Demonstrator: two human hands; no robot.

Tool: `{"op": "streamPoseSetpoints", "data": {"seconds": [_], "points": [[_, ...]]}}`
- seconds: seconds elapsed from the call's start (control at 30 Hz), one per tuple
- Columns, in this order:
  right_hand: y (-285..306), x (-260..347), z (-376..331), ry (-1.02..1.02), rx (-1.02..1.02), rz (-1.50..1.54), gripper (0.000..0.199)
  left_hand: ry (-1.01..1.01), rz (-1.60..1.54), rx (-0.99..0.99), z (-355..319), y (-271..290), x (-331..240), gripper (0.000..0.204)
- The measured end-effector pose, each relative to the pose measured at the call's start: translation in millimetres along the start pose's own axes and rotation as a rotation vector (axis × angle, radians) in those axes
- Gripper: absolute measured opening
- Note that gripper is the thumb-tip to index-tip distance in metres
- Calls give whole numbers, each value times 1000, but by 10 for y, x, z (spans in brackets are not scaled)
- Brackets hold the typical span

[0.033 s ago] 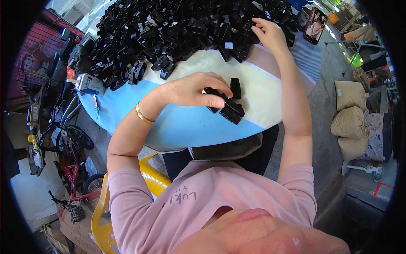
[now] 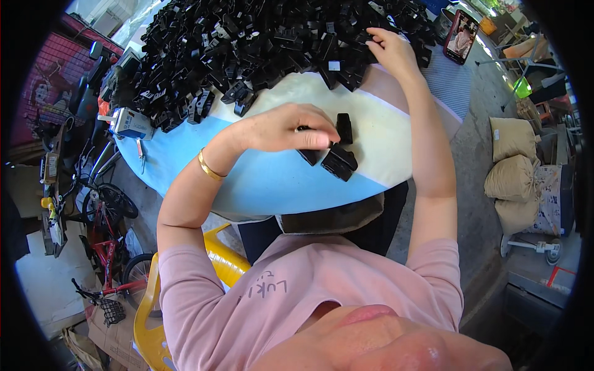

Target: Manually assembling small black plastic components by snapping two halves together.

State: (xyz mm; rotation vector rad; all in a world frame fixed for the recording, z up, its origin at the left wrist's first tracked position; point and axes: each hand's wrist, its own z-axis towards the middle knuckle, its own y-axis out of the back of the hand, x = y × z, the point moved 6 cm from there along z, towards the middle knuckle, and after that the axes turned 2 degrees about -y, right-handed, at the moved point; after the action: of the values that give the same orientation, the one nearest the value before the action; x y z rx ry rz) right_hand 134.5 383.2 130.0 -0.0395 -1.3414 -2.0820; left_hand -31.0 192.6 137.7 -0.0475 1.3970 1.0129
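- The pink shirt (image 2: 334, 266) was soft, creased cloth; beside it curved a glossy yellow chair (image 2: 226, 256).
- The table (image 2: 260, 179) had a rounded near edge and a smooth cover in bands of pale blue, cream and brown.
- Closest to that edge, the front black piece (image 2: 339, 162) lay on the cover: hard, shiny, blocky, with a ridged upper side. Its long axis slanted, one end toward the left hand, the other toward the person's right and nearer the body.
- The half-hidden black piece (image 2: 307, 157) showed just below the left thumb, dark and smooth, its visible end slanting nearer and rightward.
- The left hand (image 2: 286, 127) arched over it, fingers curled and thumb stretched along below; I could not tell whether they were clamped on anything.
- Just past the fingertips, the oblong black piece (image 2: 344, 128) lay flat, its long axis running away from the person.
- Farther off, the pile (image 2: 260, 55) was a jumble of angular black pieces, pointing every way.
- At its right side, the right hand (image 2: 396, 54) had fingertips apart; I could not tell whether they touched a piece.
- Beyond stood a flat, glassy phone (image 2: 461, 37), tilted.
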Motion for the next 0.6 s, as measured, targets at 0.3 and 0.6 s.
{"op": "streamPoseSetpoints", "data": {"seconds": [0.3,0.6], "points": [[86,199,-90,14,-122,-24,23,60,1017,-357,401,246,302,30],[276,970,-382,297,-13,735,19,197,754,-561,162,330,238,21]]}}
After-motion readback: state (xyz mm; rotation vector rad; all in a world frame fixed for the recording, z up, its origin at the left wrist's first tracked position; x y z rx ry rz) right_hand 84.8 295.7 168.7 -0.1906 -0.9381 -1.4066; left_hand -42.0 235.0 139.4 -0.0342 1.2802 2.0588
